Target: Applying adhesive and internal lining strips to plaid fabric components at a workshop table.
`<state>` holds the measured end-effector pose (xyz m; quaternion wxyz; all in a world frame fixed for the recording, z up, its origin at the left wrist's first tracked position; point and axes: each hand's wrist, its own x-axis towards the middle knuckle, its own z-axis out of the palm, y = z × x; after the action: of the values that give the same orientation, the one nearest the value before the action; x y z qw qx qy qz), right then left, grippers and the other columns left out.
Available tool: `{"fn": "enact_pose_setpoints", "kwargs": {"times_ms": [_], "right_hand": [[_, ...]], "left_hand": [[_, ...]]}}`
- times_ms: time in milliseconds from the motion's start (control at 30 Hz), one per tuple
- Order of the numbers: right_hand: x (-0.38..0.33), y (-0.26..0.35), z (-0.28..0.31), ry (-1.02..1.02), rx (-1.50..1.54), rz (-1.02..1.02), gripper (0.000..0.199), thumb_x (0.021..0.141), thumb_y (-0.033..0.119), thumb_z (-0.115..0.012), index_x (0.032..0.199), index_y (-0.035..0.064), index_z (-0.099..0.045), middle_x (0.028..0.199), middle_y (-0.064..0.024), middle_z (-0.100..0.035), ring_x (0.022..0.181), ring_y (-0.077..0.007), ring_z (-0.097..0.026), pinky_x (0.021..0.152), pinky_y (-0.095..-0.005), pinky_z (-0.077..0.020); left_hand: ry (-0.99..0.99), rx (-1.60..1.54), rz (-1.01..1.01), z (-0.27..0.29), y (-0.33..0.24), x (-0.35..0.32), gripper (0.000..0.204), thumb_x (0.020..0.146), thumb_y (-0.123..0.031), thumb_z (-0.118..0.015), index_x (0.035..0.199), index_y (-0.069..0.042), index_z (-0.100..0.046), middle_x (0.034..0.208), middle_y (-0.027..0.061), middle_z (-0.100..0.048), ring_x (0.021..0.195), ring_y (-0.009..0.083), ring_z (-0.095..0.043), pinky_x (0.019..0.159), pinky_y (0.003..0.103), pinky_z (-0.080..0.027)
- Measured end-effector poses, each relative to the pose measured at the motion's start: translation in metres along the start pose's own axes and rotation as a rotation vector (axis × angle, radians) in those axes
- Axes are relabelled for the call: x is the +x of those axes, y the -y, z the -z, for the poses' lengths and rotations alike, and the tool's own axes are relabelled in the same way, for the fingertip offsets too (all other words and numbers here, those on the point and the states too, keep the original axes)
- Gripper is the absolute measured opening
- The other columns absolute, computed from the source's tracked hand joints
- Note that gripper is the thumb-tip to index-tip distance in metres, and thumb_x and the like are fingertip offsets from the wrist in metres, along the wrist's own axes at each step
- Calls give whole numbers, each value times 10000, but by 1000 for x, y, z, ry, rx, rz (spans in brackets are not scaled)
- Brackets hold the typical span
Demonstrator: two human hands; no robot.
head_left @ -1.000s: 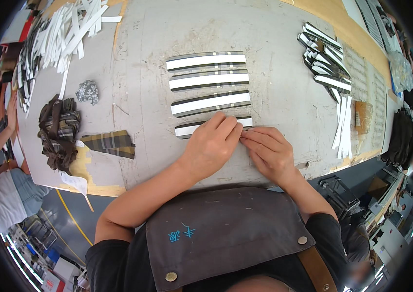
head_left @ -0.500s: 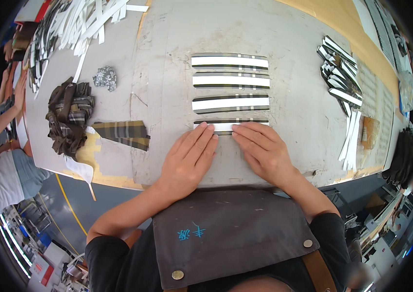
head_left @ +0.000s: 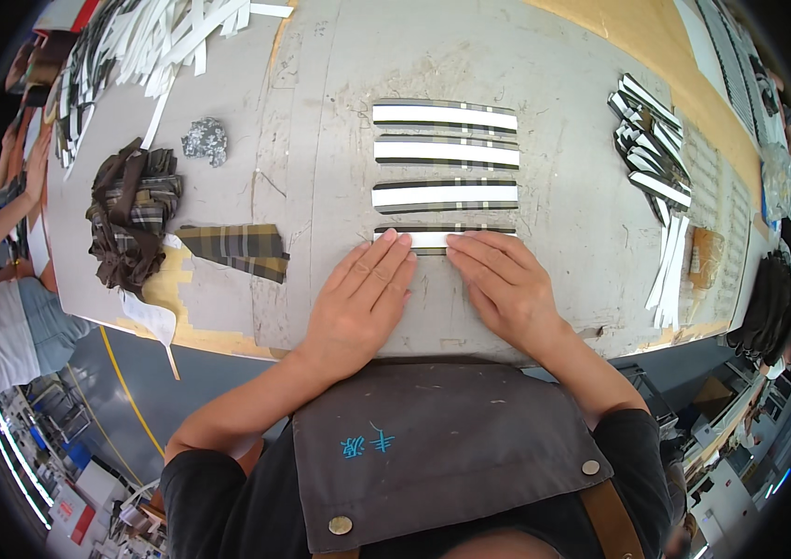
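My left hand [head_left: 358,303] and my right hand [head_left: 507,289] lie palm down, fingers stretched out, on the nearest plaid fabric strip [head_left: 429,239]. A white band runs along the middle of this strip, and its dark edge shows beyond my fingertips. My fingers cover part of both ends. Farther up the table, parallel to it, lie more plaid strips with white bands: one close by [head_left: 447,197], another behind it [head_left: 447,153], and the farthest [head_left: 447,117]. Neither hand lifts or pinches anything.
At left sit a crumpled heap of dark plaid fabric [head_left: 139,219], flat plaid pieces [head_left: 237,247] and a grey patterned scrap [head_left: 204,142]. White strips [head_left: 181,42] pile up far left. Banded strips [head_left: 652,144] and loose white strips [head_left: 668,279] lie right. Another person's arm [head_left: 4,228] shows far left.
Both hands stay on the nearest strip with hardly any movement. The whole view has shifted very slightly.
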<state>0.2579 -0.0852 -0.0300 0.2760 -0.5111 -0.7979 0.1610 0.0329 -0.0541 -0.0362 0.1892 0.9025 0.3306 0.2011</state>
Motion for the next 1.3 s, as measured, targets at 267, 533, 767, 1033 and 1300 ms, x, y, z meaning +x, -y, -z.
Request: {"fn": "enact_pose_setpoints", "kwargs": {"times_ms": [267,533,767,1033,1300], "right_hand": [[0,0,2,2,-11,-1,368,683,-62,-656,1044,3,-682,1126,-71,-658,1035,-259,-608,860,-334,-525],[54,-9,9,-34,-193,-90,543,874,108,-592,1381,-14,-440,1494,-161,-379,1399,-341,-319,1123,-441,-288],[72,-50,-20,102,-466,-156,580,969,280,-483,1446,-22,-345,1548,-142,-292,1446,-279,-248,1175,-428,-196],[69,-47,-7,68,-463,-213,591,974,307,-472,1446,-25,-343,1553,-139,-284,1449,-266,-243,1184,-426,-178],[65,-36,-20,148,-340,-122,595,966,295,-481,1445,-30,-342,1555,-153,-272,1459,-286,-213,1184,-428,-171]], "left_hand": [[-33,60,40,13,14,-2,407,760,-40,-688,1153,40,-613,1255,179,-593,1202,327,-554,996,449,-441],[-23,81,130,13,6,55,625,825,-117,-657,1392,14,-427,1502,176,-365,1408,342,-320,1132,490,-250],[33,262,146,-22,43,90,631,937,-317,-525,1463,-22,-340,1558,126,-280,1452,284,-238,1172,499,-138],[-7,346,320,10,64,58,640,942,-304,-523,1475,-18,-315,1571,127,-252,1465,276,-203,1167,527,-124],[156,281,202,-4,35,56,674,920,-305,-556,1477,-19,-307,1572,138,-247,1472,285,-182,1166,527,-128]]}}
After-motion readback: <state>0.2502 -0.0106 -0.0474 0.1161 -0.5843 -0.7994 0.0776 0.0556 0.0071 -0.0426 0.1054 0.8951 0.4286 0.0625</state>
